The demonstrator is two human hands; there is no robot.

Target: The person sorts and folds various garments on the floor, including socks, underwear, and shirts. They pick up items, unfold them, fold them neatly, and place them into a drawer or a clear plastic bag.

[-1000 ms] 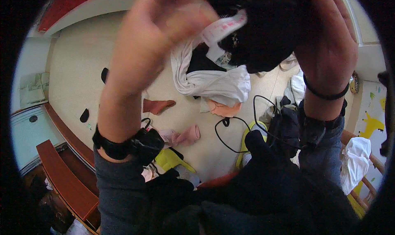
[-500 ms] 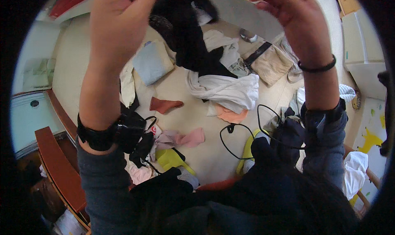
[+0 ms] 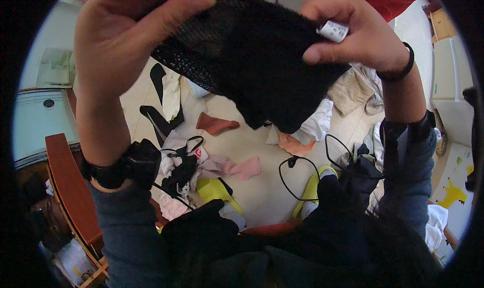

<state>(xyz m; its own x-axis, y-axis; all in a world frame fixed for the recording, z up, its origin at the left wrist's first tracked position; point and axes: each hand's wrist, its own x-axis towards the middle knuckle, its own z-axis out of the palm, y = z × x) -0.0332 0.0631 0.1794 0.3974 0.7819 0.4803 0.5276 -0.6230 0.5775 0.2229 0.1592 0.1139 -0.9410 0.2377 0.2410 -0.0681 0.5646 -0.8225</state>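
Black mesh garment hangs stretched between our two hands, high above the floor: left hand and right hand each pinch one edge.

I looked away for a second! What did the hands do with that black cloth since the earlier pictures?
The left hand and right hand pulled the black mesh cloth out wide between them; before it hung bunched and crumpled. A white tag now shows at the right hand's fingers. Both hands still grip it, raised, and the scattered clothes on the pale floor, like the pink sock, lie as before.
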